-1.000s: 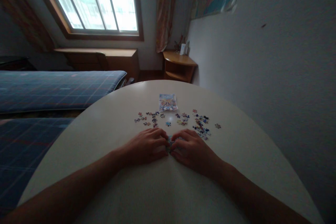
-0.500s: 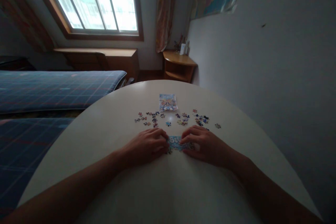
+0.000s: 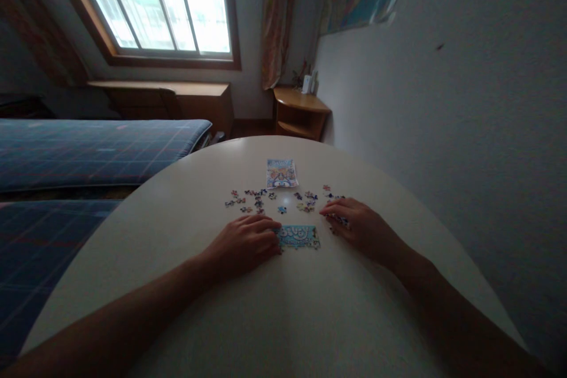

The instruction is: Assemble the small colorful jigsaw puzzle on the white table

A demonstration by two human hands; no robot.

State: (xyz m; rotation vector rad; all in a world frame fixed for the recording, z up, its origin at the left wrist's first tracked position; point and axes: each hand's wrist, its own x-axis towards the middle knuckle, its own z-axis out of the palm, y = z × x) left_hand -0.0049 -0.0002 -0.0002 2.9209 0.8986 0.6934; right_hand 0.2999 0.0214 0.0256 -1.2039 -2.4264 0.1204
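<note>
A partly joined jigsaw puzzle (image 3: 299, 236), light blue with pale lettering, lies flat on the white round table (image 3: 283, 319). My left hand (image 3: 250, 240) is curled on its left end, fingertips on the edge, and hides that end. To the right of the puzzle, apart from it, my right hand (image 3: 357, 221) is low over loose puzzle pieces (image 3: 340, 220). Its fingers are apart and nothing shows held in them; some pieces are hidden under it. More loose pieces (image 3: 259, 202) lie scattered beyond my left hand, and a single blue piece (image 3: 282, 210) lies behind the puzzle.
A small printed picture sheet (image 3: 282, 173) lies behind the pieces. A plaid-covered bed (image 3: 97, 150) stands to the left of the table, a wall (image 3: 443, 130) to the right. At the back are a corner shelf (image 3: 303, 99) and a desk (image 3: 195, 89) under the window.
My right hand has let go of the puzzle's right end and moved right and slightly away from me, over the loose pieces. My left hand has stayed at the puzzle's left end.
</note>
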